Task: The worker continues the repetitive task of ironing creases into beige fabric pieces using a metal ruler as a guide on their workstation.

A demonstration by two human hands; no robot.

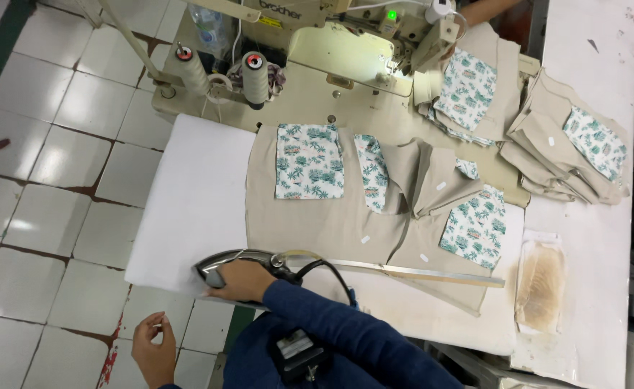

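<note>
A white padded counter (187, 194) stands over pale floor tiles (50, 144), carrying a beige shirt with printed leaf pockets (331, 216). The right hand (241, 281) grips a grey steel iron (227, 265) at the counter's near edge. The left hand (153, 349) hangs loosely curled and empty over the floor.

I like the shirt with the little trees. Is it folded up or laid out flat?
Laid out flat. The beige shirt lies spread on the white padded board, both printed pockets showing; only its collar is turned over.
</note>
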